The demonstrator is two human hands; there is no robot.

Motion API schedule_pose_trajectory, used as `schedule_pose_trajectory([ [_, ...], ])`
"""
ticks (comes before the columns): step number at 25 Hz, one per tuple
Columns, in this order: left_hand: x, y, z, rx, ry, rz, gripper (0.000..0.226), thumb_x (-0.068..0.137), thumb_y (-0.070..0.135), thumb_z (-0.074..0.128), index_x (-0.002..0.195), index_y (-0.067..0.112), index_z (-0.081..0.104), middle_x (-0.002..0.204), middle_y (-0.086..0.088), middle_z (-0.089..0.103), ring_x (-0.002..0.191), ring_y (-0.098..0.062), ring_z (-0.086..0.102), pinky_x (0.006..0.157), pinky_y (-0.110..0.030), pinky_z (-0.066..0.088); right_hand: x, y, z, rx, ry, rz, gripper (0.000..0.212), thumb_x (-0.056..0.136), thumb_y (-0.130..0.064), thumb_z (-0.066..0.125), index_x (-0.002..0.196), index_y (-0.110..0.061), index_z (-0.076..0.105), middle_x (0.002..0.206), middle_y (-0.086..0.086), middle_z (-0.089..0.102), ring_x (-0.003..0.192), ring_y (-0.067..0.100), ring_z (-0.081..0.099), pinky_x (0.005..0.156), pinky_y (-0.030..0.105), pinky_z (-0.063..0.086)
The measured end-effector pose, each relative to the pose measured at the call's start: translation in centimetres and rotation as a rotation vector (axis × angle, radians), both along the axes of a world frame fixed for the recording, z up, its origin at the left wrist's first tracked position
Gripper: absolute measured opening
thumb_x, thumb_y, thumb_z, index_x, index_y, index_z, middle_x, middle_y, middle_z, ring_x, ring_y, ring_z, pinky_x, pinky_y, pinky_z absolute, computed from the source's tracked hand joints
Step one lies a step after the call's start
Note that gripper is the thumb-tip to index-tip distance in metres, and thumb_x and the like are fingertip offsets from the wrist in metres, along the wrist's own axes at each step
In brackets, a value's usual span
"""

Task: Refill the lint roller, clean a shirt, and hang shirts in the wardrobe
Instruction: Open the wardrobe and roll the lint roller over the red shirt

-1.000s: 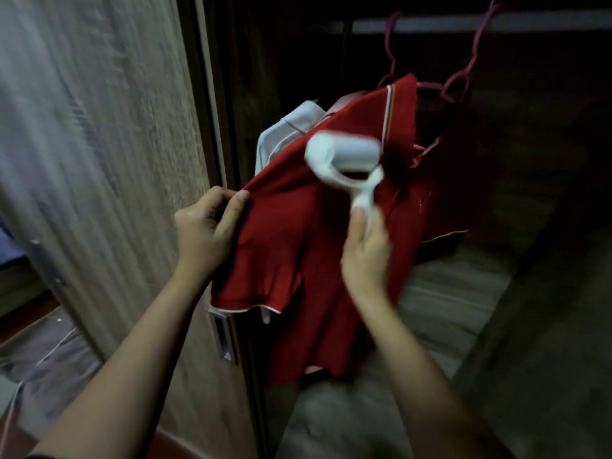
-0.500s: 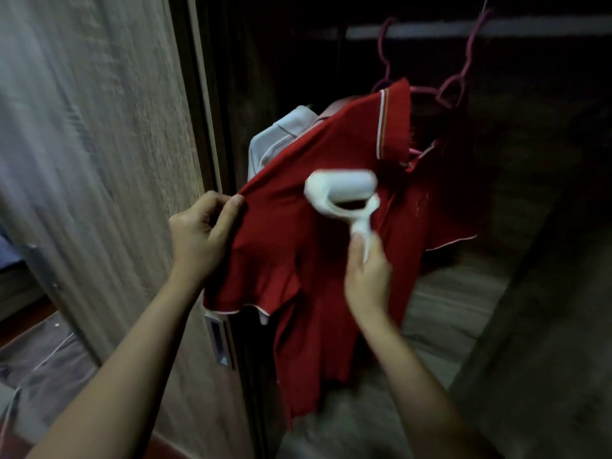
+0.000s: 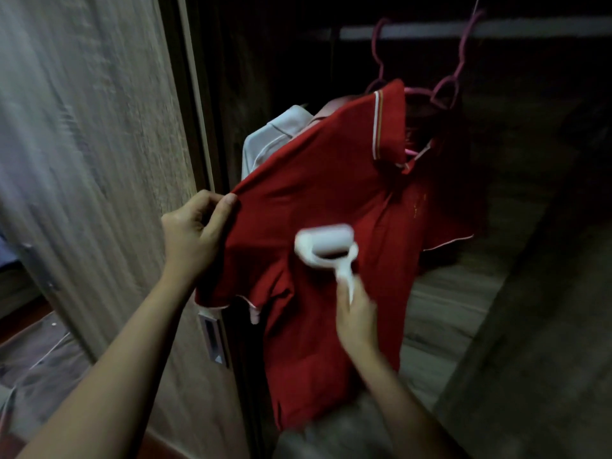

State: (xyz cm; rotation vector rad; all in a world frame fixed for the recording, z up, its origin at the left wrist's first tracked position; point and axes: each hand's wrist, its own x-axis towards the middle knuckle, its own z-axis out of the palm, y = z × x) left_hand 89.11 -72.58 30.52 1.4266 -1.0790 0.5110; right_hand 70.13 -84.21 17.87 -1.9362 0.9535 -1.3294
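Observation:
A red polo shirt (image 3: 318,193) hangs on a pink hanger (image 3: 447,84) from the wardrobe rail (image 3: 530,28). My left hand (image 3: 195,233) grips the shirt's left shoulder seam and pulls it out toward the door. My right hand (image 3: 357,313) holds the handle of a white lint roller (image 3: 326,245), whose roll lies against the shirt's chest. A white shirt (image 3: 268,140) hangs behind the red one, mostly hidden.
The wooden wardrobe door (image 3: 99,160) stands at the left, with a metal handle plate (image 3: 213,336) on its edge. A second pink hanger hook (image 3: 379,51) hangs on the rail. The wardrobe's wooden floor (image 3: 463,293) lies below the shirts, and its right wall (image 3: 546,326) is close.
The lint roller has moved down the red shirt from near the collar to the chest. My left hand keeps its hold on the shoulder.

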Motion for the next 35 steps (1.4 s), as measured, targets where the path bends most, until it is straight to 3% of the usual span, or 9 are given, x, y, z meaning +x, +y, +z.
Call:
schedule_pose_trajectory([
  [5,-0.2,0.0,0.2,0.000,0.010,0.016,0.018,0.090,0.022,0.060,0.077,0.011,0.065,0.065,0.037,0.058,0.055,0.016,0.049,0.054,-0.003,0.033,0.9,-3.8,6.2,-0.174,-0.161,-0.075,0.036,0.095,-0.032,0.037,0.091,-0.001,0.055,0.060,0.009,0.053,0.061,0.025,0.049,0.051,0.027,0.018],
  [8,-0.3,0.0,0.2,0.012,0.012,0.021,0.018,0.090,0.021,0.060,0.077,0.010,0.066,0.065,0.037,0.058,0.056,0.017,0.051,0.055,-0.001,0.033,0.4,-3.0,-4.6,0.056,0.219,0.022,0.043,0.095,-0.043,0.039,0.101,-0.006,0.060,0.081,0.023,0.069,0.074,0.036,0.066,0.053,0.034,0.036],
  [12,-0.1,0.1,0.2,0.041,-0.010,0.020,0.020,0.090,0.023,0.060,0.077,0.010,0.065,0.065,0.037,0.059,0.056,0.016,0.051,0.056,-0.002,0.034,-1.6,-0.7,-14.0,0.385,0.652,0.093,0.058,0.091,-0.059,0.035,0.113,-0.012,0.062,0.105,0.019,0.069,0.098,0.033,0.065,0.082,0.036,0.050],
  [14,0.0,0.1,0.2,0.052,-0.018,0.031,0.022,0.090,0.025,0.060,0.076,0.008,0.066,0.066,0.037,0.059,0.056,0.016,0.051,0.056,-0.002,0.034,-2.0,-0.4,-14.3,0.369,0.591,0.048,0.058,0.088,-0.062,0.038,0.111,-0.014,0.063,0.096,0.020,0.071,0.090,0.035,0.067,0.074,0.037,0.052],
  [17,-0.2,0.1,0.4,0.060,-0.019,0.033,0.021,0.090,0.026,0.059,0.075,0.013,0.064,0.064,0.037,0.057,0.056,0.017,0.049,0.056,-0.003,0.032,-0.4,-1.4,-9.5,0.189,0.337,0.010,0.033,0.095,-0.033,0.045,0.102,-0.005,0.060,0.076,0.024,0.068,0.070,0.038,0.066,0.052,0.030,0.034],
  [22,-0.1,0.1,0.4,0.036,-0.015,0.039,0.019,0.090,0.029,0.059,0.074,0.019,0.059,0.062,0.033,0.058,0.054,0.014,0.048,0.055,-0.006,0.033,2.5,-3.1,-0.4,-0.089,-0.198,-0.007,0.040,0.093,-0.033,0.037,0.095,0.003,0.056,0.061,0.004,0.052,0.059,0.019,0.050,0.051,0.022,0.022],
  [24,0.0,-0.1,0.3,0.038,0.000,0.041,0.021,0.090,0.031,0.059,0.074,0.017,0.061,0.061,0.031,0.058,0.053,0.012,0.048,0.055,-0.007,0.034,3.4,-3.1,-3.6,0.046,-0.067,-0.004,0.040,0.095,-0.035,0.038,0.101,0.000,0.057,0.067,0.015,0.062,0.061,0.022,0.058,0.053,0.027,0.028],
  [29,0.1,0.0,0.1,0.060,-0.034,0.067,0.024,0.090,0.029,0.059,0.074,0.011,0.064,0.063,0.032,0.059,0.054,0.013,0.049,0.055,-0.004,0.032,2.5,-2.6,-14.3,0.426,0.772,0.086,0.044,0.098,-0.041,0.035,0.114,-0.006,0.058,0.109,0.021,0.067,0.102,0.036,0.062,0.081,0.036,0.047],
  [35,0.3,-0.2,0.0,0.058,-0.064,0.064,0.029,0.091,0.031,0.058,0.077,0.006,0.066,0.066,0.035,0.058,0.056,0.012,0.050,0.055,-0.006,0.033,1.8,-4.4,-3.7,0.324,0.095,-0.002,0.034,0.098,-0.029,0.039,0.101,-0.003,0.061,0.090,0.020,0.068,0.084,0.034,0.063,0.064,0.028,0.035],
])
